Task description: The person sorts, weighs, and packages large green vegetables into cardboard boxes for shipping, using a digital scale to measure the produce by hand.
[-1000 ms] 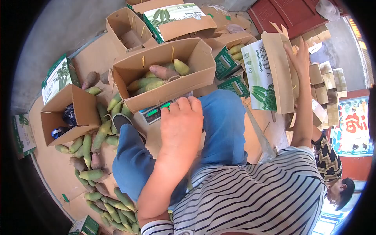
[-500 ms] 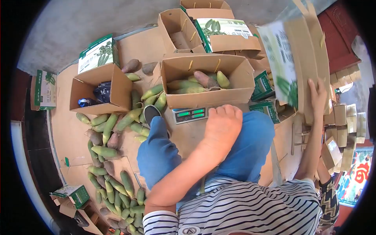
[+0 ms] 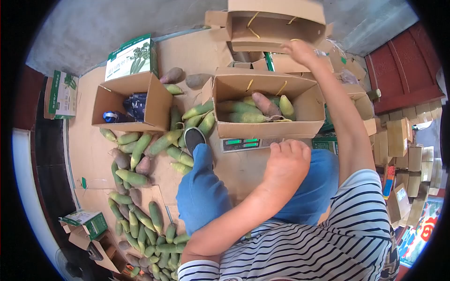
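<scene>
My right hand [image 3: 302, 52] reaches to the far side, its fingers closed at the near edge of a cardboard box [image 3: 255, 46] with yellow rope handles. That box is tilted so its hollow inside faces me. My left hand [image 3: 289, 161] is curled above my bent knee; whatever its fingers may hold is hidden. Just beyond it, an open cardboard box [image 3: 267, 129] holding several green radishes [image 3: 243, 107] and a reddish one [image 3: 266, 104] sits on a digital scale [image 3: 243, 144] with lit green displays.
Loose green radishes [image 3: 140, 152] spread over the cardboard-covered floor on the left. A box with a dark bag [image 3: 136, 107] stands there, a printed carton [image 3: 133, 58] behind it. Stacked cartons [image 3: 398, 136] and a red door [image 3: 405, 70] are at the right. My shoe [image 3: 193, 138] is beside the scale.
My right hand has swung from the far right to the back with the box, which has turned so its inside shows. My left hand stays curled near the knee. The view has shifted slightly.
</scene>
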A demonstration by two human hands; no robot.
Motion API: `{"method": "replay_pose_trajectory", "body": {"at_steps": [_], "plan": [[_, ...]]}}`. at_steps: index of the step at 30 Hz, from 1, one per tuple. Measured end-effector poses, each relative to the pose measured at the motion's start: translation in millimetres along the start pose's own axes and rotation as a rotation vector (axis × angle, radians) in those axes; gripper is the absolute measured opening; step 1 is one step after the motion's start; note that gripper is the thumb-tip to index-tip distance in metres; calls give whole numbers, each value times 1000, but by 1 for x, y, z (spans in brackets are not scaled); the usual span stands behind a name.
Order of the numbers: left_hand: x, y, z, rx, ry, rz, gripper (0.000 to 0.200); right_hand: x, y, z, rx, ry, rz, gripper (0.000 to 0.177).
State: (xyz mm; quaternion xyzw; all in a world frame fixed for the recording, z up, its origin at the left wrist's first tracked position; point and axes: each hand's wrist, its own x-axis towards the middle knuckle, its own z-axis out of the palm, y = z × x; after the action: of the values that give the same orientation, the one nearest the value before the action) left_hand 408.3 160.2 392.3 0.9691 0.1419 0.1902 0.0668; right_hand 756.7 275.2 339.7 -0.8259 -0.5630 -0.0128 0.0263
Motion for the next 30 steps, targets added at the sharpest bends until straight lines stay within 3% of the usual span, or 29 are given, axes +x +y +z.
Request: {"method": "replay_pose_trajectory", "body": {"at_steps": [5,8,14,17,20,23,25,26,30], "plan": [[-4,1,-2,-8,-12,7,28,-69,-81,-34,338,-135,-266,30],[-7,5,1,39,-70,-3,27,-111,-86,-61,309,-161,-306,30],[-9,8,7,24,-179,-72,21,-178,-100,-108,625,-202,-182,28],[-5,12,6,-19,-254,-79,21,-187,-110,-127,1034,-20,-89,40],[0,17,17,7,-332,-76,25,-191,-137,-139,1141,-56,-155,58],[3,16,18,48,-421,-29,30,-193,-141,-139,942,-312,-358,70],[4,14,10,63,-482,8,32,-188,-137,-131,1103,-190,-281,69],[5,13,5,72,-516,21,32,-184,-145,-129,1030,-101,-152,66],[5,18,3,73,-485,-41,30,-176,-157,-127,1001,-247,-238,53]]}}
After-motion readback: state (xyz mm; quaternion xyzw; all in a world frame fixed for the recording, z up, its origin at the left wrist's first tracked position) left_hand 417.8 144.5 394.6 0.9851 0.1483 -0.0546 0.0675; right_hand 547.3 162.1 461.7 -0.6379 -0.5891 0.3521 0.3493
